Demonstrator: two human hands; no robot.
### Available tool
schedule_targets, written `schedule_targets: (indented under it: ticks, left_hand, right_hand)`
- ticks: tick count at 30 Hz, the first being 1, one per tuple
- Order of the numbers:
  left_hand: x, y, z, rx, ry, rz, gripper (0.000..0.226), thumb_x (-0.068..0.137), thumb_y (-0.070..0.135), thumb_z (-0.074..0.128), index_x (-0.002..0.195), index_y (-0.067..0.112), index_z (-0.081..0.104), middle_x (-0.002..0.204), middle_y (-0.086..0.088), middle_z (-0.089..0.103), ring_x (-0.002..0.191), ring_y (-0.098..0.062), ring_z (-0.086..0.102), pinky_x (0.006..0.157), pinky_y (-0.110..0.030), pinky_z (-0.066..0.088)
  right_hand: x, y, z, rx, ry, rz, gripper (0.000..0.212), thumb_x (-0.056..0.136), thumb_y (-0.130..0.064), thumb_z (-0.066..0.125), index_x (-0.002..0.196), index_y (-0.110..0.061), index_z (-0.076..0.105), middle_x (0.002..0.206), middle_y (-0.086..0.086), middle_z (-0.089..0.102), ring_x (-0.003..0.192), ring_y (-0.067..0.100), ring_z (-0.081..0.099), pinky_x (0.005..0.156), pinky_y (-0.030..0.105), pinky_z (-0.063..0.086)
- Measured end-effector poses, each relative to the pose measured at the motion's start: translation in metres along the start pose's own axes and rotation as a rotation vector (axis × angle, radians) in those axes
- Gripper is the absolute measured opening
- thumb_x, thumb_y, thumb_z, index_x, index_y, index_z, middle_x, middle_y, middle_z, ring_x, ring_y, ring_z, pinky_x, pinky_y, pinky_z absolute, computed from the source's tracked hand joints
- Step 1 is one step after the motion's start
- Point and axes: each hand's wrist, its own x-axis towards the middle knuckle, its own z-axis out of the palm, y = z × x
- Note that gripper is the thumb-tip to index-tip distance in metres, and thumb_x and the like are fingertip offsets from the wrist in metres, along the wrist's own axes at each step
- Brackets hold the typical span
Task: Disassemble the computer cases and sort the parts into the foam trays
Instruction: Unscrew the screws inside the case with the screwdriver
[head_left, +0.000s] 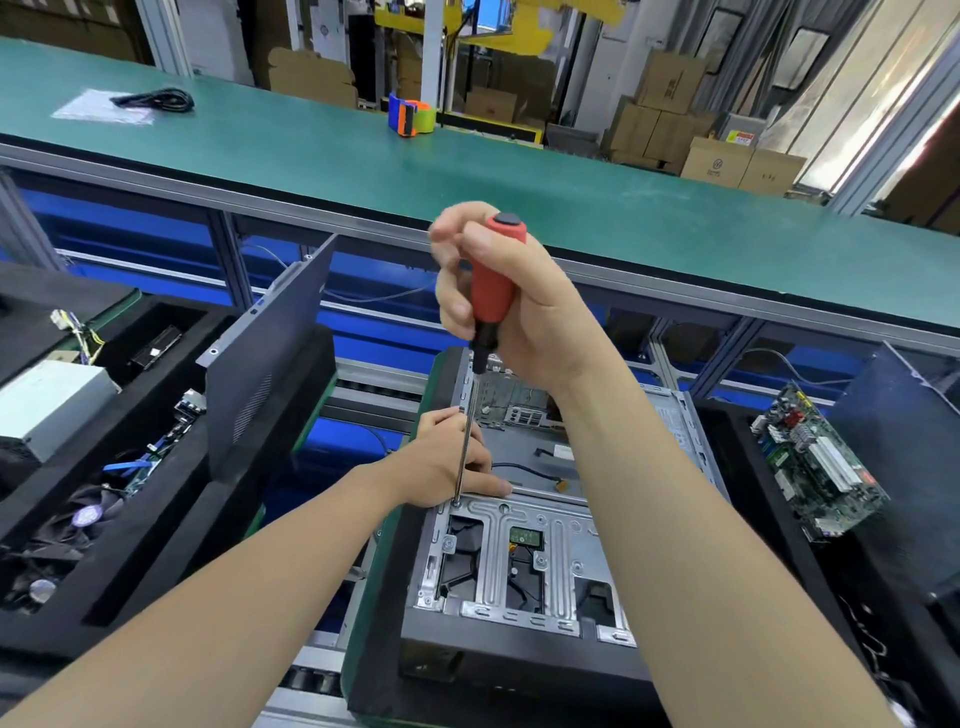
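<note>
**While One Screw Sits Under the Driver, Benches and Trays Ring the Case**

Where the near work line runs left to right, an open computer case (519, 571) lies on its side at centre, on a dark pallet (374, 649) with a green edge, over grey rollers (311, 678). The right hand (514, 306) is clamped round the red handle of a screwdriver (496, 275), held upright, with its tip on a screw (456, 503) at the left corner of the case's metal drive bracket. The left hand (447, 462) rests on the case just beside the shaft, thumb flat along the metal. Whether its fingers grip the wall cannot be told.

To the left, a black foam tray (156, 519) holds a silver power supply (47, 405) and loose cables. A grey side panel (275, 353) stands tilted at its right edge. To the right, a second foam tray (769, 545) holds a green motherboard (815, 467), which leans at an angle.

Beyond, a long green bench (571, 182) on an aluminium frame crosses the scene. It carries a blue and orange tape dispenser (410, 115) and, far left, a coiled black cable (156, 100) on a clear bag. Stacked cardboard boxes (670, 104) fill the far right of the room.
</note>
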Motion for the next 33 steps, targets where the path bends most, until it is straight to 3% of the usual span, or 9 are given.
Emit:
schedule_targets:
  ticks: [5,10,12,15,19,26,29,31,33]
  left_hand:
    - [0.002,0.002,-0.003,0.012,-0.043,-0.053,0.042,0.085,0.076,0.058,0.066,0.038,0.063,0.093,0.013,0.060,0.126,-0.001,0.037,0.119,-0.031,0.000]
    - [0.004,0.003,-0.001,-0.083,-0.049,-0.123,0.044,0.088,0.052,0.073,0.057,0.031,0.050,0.060,0.012,0.044,0.096,0.006,0.044,0.123,-0.037,0.006]
    - [0.003,0.002,0.000,-0.036,-0.047,-0.087,0.045,0.088,0.064,0.067,0.060,0.029,0.056,0.075,0.014,0.053,0.114,0.002,0.041,0.122,-0.031,0.000]
    - [0.002,0.003,-0.002,0.002,-0.029,-0.066,0.051,0.085,0.074,0.060,0.076,0.024,0.070,0.102,0.011,0.060,0.124,0.003,0.031,0.112,-0.018,-0.007]
    - [0.002,0.002,-0.001,0.008,-0.027,-0.032,0.049,0.085,0.072,0.061,0.072,0.025,0.065,0.093,0.013,0.060,0.124,0.002,0.039,0.118,-0.026,-0.004]
    - [0.004,0.002,0.000,-0.003,-0.060,-0.054,0.068,0.073,0.088,0.048,0.074,0.023,0.067,0.093,0.015,0.060,0.126,0.004,0.028,0.120,-0.030,-0.004]
    - [0.002,0.000,0.000,0.016,-0.038,-0.037,0.058,0.075,0.086,0.049,0.071,0.031,0.065,0.096,0.016,0.058,0.129,0.001,0.033,0.119,-0.029,-0.005]
    - [0.002,0.001,-0.001,0.011,-0.036,-0.019,0.058,0.079,0.083,0.051,0.077,0.028,0.069,0.101,0.016,0.058,0.125,0.010,0.031,0.113,-0.017,-0.010]
    - [0.002,0.001,-0.003,0.023,-0.066,-0.027,0.054,0.083,0.080,0.053,0.081,0.029,0.071,0.107,0.017,0.057,0.125,0.010,0.029,0.113,-0.018,-0.010]
  right_hand:
    - [-0.007,-0.003,0.023,-0.463,0.681,-0.079,0.021,0.100,-0.037,0.071,0.107,-0.018,0.067,0.090,0.000,0.070,0.069,0.015,0.070,0.067,0.033,0.062]
    - [-0.007,0.006,0.039,-0.553,0.961,-0.167,0.026,0.102,-0.039,0.067,0.092,-0.015,0.062,0.075,-0.007,0.060,0.063,0.006,0.056,0.062,0.026,0.051]
    - [-0.004,0.003,0.037,-0.495,0.935,-0.147,0.037,0.100,-0.037,0.072,0.078,-0.011,0.057,0.066,-0.001,0.053,0.058,0.014,0.050,0.057,0.034,0.048]
    - [-0.001,-0.004,0.026,-0.292,0.645,-0.088,0.042,0.101,-0.033,0.071,0.071,-0.012,0.050,0.059,0.005,0.044,0.044,0.018,0.035,0.043,0.030,0.033]
    - [-0.002,-0.007,-0.002,-0.058,0.206,-0.031,0.037,0.103,-0.020,0.061,0.070,-0.016,0.042,0.054,-0.002,0.034,0.039,0.013,0.023,0.039,0.021,0.023]
    - [0.000,-0.001,-0.025,0.417,-0.331,0.011,0.031,0.095,-0.018,0.072,0.075,-0.014,0.049,0.052,-0.003,0.036,0.035,0.007,0.027,0.035,0.018,0.019]
    - [0.005,0.001,-0.014,0.244,-0.162,-0.011,0.021,0.102,-0.019,0.064,0.090,-0.013,0.049,0.059,0.000,0.048,0.037,0.011,0.034,0.039,0.023,0.031]
    - [0.006,0.002,0.000,-0.028,0.120,-0.025,0.020,0.105,-0.023,0.061,0.091,-0.014,0.048,0.070,0.004,0.057,0.047,0.018,0.049,0.051,0.029,0.045]
    - [0.004,0.004,0.012,-0.219,0.418,-0.058,0.022,0.102,-0.030,0.067,0.094,-0.011,0.058,0.077,0.004,0.065,0.061,0.020,0.062,0.063,0.033,0.055]
